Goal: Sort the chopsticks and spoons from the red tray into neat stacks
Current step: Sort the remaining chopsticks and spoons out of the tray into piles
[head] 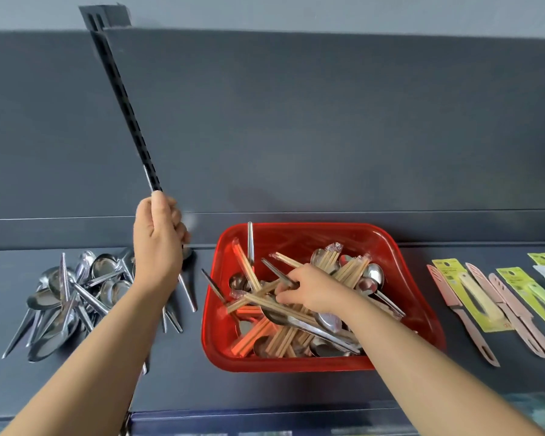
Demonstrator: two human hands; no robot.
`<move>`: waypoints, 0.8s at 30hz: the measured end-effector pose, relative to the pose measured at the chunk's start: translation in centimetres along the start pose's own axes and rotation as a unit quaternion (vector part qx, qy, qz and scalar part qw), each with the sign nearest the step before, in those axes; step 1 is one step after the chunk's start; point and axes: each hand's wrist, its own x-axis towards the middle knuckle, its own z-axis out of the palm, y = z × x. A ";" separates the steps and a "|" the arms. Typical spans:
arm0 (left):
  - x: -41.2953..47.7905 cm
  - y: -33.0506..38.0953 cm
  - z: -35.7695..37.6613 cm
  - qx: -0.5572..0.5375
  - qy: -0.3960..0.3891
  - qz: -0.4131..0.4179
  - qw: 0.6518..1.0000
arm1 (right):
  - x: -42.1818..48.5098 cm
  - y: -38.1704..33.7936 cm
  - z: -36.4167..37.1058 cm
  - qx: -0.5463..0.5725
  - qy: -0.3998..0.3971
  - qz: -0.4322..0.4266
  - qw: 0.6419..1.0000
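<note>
The red tray (299, 364) sits on the dark shelf, filled with a jumble of wooden chopsticks (248, 271), some in clear wrappers, and metal spoons (373, 275). My right hand (313, 291) reaches into the tray, its fingers curled round a metal spoon handle (272, 269) that lies among the chopsticks. My left hand (158, 240) is raised left of the tray and grips a metal spoon (188, 292) whose handle points down toward the shelf. A loose pile of spoons (70, 289) lies on the shelf at the left, below and beside that hand.
A black slotted upright (120, 99) runs up the dark back panel behind my left hand. Right of the tray lie pink knives (468, 322) and yellow-green packaged utensils (472, 297). The shelf's front edge (265, 412) is near my elbows.
</note>
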 end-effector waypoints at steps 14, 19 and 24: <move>-2.5 -3.5 -1.8 0.384 -0.140 -0.116 0.905 | 1.2 -1.3 -0.8 -0.021 0.165 -0.005 0.986; -2.6 -3.8 -1.0 0.410 -0.197 -0.075 0.887 | 1.9 -2.4 -1.6 0.005 0.254 -0.043 0.966; -1.0 -2.0 -1.0 0.319 -0.117 -0.024 0.940 | 2.3 -4.6 -3.1 0.072 0.375 -0.083 0.920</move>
